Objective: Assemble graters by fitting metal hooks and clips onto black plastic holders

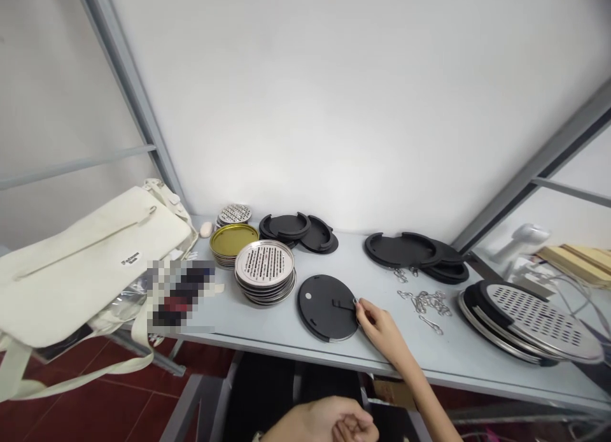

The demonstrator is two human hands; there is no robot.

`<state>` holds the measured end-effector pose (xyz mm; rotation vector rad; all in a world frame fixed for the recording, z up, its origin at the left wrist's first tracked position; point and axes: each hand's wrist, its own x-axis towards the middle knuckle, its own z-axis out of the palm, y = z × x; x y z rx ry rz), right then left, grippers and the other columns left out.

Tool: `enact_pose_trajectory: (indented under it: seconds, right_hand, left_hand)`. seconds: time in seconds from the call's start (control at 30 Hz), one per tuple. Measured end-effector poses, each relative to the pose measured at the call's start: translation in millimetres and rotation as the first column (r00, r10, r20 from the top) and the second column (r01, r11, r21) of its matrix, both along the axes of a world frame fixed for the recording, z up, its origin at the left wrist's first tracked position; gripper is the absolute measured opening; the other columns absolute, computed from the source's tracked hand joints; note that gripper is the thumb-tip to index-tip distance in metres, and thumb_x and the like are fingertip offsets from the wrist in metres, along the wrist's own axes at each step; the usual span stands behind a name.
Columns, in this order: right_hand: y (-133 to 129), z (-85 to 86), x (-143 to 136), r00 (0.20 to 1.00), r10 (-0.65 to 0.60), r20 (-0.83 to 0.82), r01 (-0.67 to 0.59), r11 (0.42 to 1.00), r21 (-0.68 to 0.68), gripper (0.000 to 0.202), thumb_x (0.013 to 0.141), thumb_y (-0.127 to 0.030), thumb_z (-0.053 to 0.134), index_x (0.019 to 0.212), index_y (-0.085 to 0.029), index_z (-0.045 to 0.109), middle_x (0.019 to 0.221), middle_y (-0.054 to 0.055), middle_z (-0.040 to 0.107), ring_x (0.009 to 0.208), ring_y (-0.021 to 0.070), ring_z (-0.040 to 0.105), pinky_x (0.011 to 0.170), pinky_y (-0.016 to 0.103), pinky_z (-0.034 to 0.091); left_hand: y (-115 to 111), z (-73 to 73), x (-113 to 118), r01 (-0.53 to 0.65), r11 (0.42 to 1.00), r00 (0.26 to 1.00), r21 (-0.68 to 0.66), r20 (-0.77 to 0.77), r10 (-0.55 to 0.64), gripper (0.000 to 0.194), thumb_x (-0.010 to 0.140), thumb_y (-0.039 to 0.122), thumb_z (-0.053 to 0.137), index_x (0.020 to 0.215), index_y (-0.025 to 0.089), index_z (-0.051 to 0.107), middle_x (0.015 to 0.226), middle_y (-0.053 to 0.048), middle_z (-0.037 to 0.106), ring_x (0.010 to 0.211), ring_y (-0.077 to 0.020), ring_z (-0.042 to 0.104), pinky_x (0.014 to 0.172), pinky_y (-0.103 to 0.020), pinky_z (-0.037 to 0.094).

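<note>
The right hand (375, 323) pinches a metal clip (356, 301) at the black disc's (321, 311) rim, spare clips (424, 301) rightward, probably for easy reach; left hand (329, 421) curled closed

Makeshift workshop: table (267, 321), stacked discs (265, 263)

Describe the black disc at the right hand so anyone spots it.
On the pale table, look midway along the front edge. The black disc lies there, the right hand at its rim. Unlike the black trays by the wall, it lies alone, showing a pale round spot.
</note>
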<state>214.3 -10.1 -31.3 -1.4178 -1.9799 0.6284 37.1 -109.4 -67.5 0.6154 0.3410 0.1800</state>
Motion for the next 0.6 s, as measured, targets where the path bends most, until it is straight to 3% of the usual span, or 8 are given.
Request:
enact_pose_trajectory:
  seconds: [0.07, 0.13, 0.2, 0.27, 0.43, 0.53, 0.6]
  right_hand:
    - [0, 1.2, 0, 1.0, 0.0, -0.016, 0.0, 1.0, 0.003, 0.035, 0.095, -0.042, 0.036, 0.067, -0.022, 0.028, 0.056, -0.007, 0.029, 0.052, 0.0104, 0.032, 0.052, 0.023, 0.027]
    - [-1, 2.4, -1, 1.0, -0.002, -0.025, 0.002, 1.0, 0.016, 0.034, 0.095, -0.04, 0.037, 0.067, -0.022, 0.029, 0.056, -0.007, 0.03, 0.052, 0.0101, 0.031, 0.052, 0.023, 0.027]
    - [-1, 3.6, -2, 1.0, -0.003, -0.026, 0.004, 1.0, 0.03, 0.033, 0.095, -0.038, 0.038, 0.066, -0.022, 0.032, 0.056, -0.007, 0.031, 0.052, 0.0098, 0.031, 0.052, 0.023, 0.027]
    - [-2, 4.1, -3, 1.0, -0.001, -0.025, 0.002, 1.0, 0.029, 0.033, 0.095, -0.036, 0.037, 0.066, -0.022, 0.033, 0.056, -0.007, 0.031, 0.052, 0.0098, 0.03, 0.052, 0.023, 0.027]
    - [0, 2.5, -2, 0.999, 0.005, -0.032, -0.004, 1.0, 0.012, 0.033, 0.096, -0.038, 0.036, 0.067, -0.022, 0.032, 0.056, -0.008, 0.029, 0.052, 0.0099, 0.03, 0.052, 0.024, 0.026]
    - [0, 6.3, -1, 0.998, -0.002, -0.06, 0.002, 1.0, 0.005, 0.033, 0.096, -0.038, 0.036, 0.068, -0.022, 0.031, 0.057, -0.008, 0.029, 0.052, 0.0099, 0.03, 0.053, 0.024, 0.026]
    - [-5, 13.8, -5, 0.994, -0.012, -0.106, 0.013, 1.0, 0.014, 0.033, 0.097, -0.039, 0.036, 0.069, -0.023, 0.031, 0.058, -0.007, 0.031, 0.053, 0.0103, 0.031, 0.053, 0.023, 0.028]
  left_hand:
    - [5, -12.0, -3, 0.028, 0.995, 0.997, -0.097, 0.07, -0.022, 0.03, 0.082, 0.033, 0.046, 0.059, 0.02, 0.033, 0.051, 0.007, 0.021, 0.045, -0.0072, 0.013, 0.047, -0.024, 0.006]
    - [11, -27.7, -4, -0.065, 0.992, 0.998, -0.112, 0.011, 0.067, 0.034, 0.082, 0.039, 0.043, 0.058, 0.021, 0.026, 0.048, 0.008, 0.015, 0.043, -0.0078, 0.009, 0.046, -0.024, 0.006]
    - [16, -42.2, -6, -0.239, 0.971, 0.961, -0.013, -0.145, 0.235, 0.035, 0.08, 0.043, 0.041, 0.06, 0.022, 0.021, 0.048, 0.008, 0.012, 0.043, -0.0083, 0.008, 0.046, -0.023, 0.009]
    - [18, -53.5, -8, -0.311, 0.947, 0.92, 0.08, -0.227, 0.321, 0.038, 0.078, 0.046, 0.043, 0.063, 0.022, 0.018, 0.05, 0.008, 0.011, 0.045, -0.0083, 0.006, 0.047, -0.022, 0.009]
    - [15, -79.1, -9, -0.222, 0.928, 0.811, 0.299, -0.471, 0.346, 0.043, 0.075, 0.048, 0.053, 0.059, 0.023, 0.023, 0.049, 0.009, 0.017, 0.044, -0.0076, 0.014, 0.047, -0.022, 0.014]
    - [21, -92.0, -14, -0.136, 0.844, 0.651, 0.519, -0.595, 0.471, 0.046, 0.074, 0.038, 0.065, 0.051, 0.02, 0.03, 0.05, 0.007, 0.027, 0.05, -0.0081, 0.027, 0.05, -0.022, 0.021]
    - [24, -91.6, -20, -0.06, 0.773, 0.567, 0.631, -0.615, 0.547, 0.039, 0.078, 0.033, 0.066, 0.053, 0.017, 0.04, 0.056, 0.005, 0.038, 0.059, -0.0097, 0.04, 0.056, -0.022, 0.033]
